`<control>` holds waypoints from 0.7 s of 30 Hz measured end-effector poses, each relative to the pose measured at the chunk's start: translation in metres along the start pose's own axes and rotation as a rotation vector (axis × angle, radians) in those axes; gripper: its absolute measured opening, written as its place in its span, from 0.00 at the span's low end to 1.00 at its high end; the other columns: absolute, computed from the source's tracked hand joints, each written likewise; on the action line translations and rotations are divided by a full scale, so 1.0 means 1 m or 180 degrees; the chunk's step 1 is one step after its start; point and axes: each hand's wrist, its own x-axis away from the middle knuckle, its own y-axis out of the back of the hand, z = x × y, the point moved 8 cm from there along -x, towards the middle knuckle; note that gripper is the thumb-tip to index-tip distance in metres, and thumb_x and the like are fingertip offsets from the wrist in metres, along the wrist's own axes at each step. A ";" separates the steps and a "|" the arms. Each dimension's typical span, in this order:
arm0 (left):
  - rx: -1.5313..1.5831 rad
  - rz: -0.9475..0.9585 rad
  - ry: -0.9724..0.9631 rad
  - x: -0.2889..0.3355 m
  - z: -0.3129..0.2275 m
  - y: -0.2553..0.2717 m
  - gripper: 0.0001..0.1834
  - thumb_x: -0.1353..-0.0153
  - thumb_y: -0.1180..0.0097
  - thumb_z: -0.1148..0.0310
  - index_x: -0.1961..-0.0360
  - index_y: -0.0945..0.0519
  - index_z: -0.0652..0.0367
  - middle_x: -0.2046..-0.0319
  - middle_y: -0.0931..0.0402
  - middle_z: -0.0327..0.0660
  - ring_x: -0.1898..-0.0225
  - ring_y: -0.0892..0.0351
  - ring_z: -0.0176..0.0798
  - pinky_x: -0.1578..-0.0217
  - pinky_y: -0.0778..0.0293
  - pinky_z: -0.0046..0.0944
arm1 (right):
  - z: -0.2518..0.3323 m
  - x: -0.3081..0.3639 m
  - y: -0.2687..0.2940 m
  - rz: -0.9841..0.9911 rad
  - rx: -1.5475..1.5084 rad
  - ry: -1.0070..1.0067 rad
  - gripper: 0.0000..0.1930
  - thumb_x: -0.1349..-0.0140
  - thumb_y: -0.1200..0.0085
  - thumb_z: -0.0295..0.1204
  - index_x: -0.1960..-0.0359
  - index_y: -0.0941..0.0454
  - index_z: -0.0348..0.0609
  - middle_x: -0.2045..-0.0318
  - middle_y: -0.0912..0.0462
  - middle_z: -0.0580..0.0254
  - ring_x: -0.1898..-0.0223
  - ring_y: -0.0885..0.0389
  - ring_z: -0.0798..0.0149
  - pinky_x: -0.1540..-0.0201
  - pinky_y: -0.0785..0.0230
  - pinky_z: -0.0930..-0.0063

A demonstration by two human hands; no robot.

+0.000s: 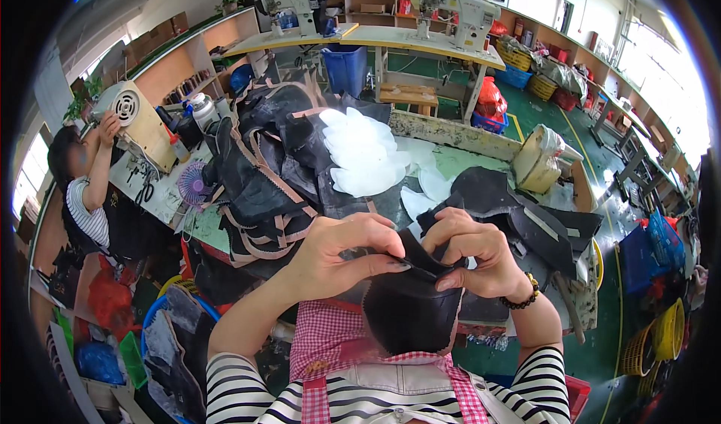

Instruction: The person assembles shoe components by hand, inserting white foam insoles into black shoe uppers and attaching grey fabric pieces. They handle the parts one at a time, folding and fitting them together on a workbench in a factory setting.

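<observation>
A black leather piece (409,315) with a zigzag-cut edge hangs in front of my chest, held up by both hands. My left hand (349,251) pinches its upper edge between thumb and forefinger. Close beside it, my right hand (477,255) grips the same edge, with a folded strip of the piece standing up between the two. Beyond my hands, a stack of white translucent shaped sheets (364,150) lies on the worktable. To its left is a big heap of black leather parts (263,176) with tan edges. More flat black pieces (518,217) lie on the right.
A co-worker (86,191) sits at a cream machine (135,123) on the left. Near that machine are scissors (145,191) and a small purple fan (195,184). A blue-rimmed basket (161,304) of parts stands low left. Sewing machines (458,15) stand on a far bench; yellow baskets (667,330) are at right.
</observation>
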 end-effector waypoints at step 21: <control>0.0261 -0.0123 0.0569 -0.005 0.008 0.004 0.10 0.51 0.31 0.79 0.67 0.19 0.64 0.71 0.19 0.37 0.66 0.20 0.29 0.60 0.26 0.32 | -0.013 -0.003 -0.004 0.0161 -0.0829 -0.0060 0.17 0.52 0.30 0.31 0.79 0.31 0.41 0.70 0.18 0.57 0.72 0.25 0.60 0.64 0.35 0.69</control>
